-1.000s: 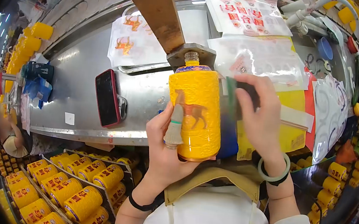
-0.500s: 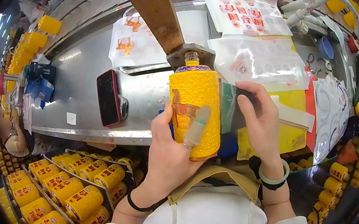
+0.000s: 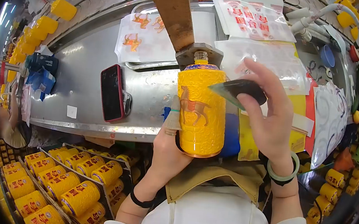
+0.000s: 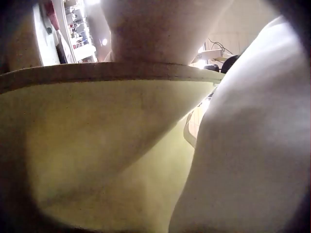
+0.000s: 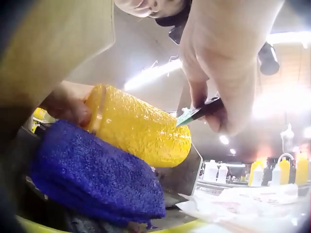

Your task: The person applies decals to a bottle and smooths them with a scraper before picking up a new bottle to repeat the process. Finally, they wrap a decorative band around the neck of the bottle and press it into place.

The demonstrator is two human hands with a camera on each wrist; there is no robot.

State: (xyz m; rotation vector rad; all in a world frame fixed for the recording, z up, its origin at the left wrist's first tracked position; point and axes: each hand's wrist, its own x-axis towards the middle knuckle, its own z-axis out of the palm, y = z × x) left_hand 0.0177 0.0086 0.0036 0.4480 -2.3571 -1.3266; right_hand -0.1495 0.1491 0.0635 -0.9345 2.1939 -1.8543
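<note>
A yellow embossed bottle (image 3: 200,139) with a brown horse picture (image 3: 194,108) on its side lies with its clear neck at a metal plate (image 3: 181,54) on a wooden beam. My left hand (image 3: 169,153) grips the bottle round its base end, its thumb in a pale cloth cover (image 3: 173,120) along the left side. Between thumb and fingers my right hand (image 3: 272,116) pinches a scraper (image 3: 246,91), dark with a green blade. In the right wrist view the blade's tip (image 5: 184,118) is right at the yellow surface (image 5: 141,127). The left wrist view shows only apron and clothing.
A folded blue towel (image 5: 97,170) lies under the bottle. On the metal table (image 3: 73,95) are a phone (image 3: 111,93), a sheet of horse prints (image 3: 128,33) and plastic-covered red prints (image 3: 250,16). Racks of yellow bottles (image 3: 76,197) stand at the lower left.
My left thumb, lying across the horse half a second ago, is back at the bottle's left side. The scraper has moved from beside the right side to over the upper right of the bottle.
</note>
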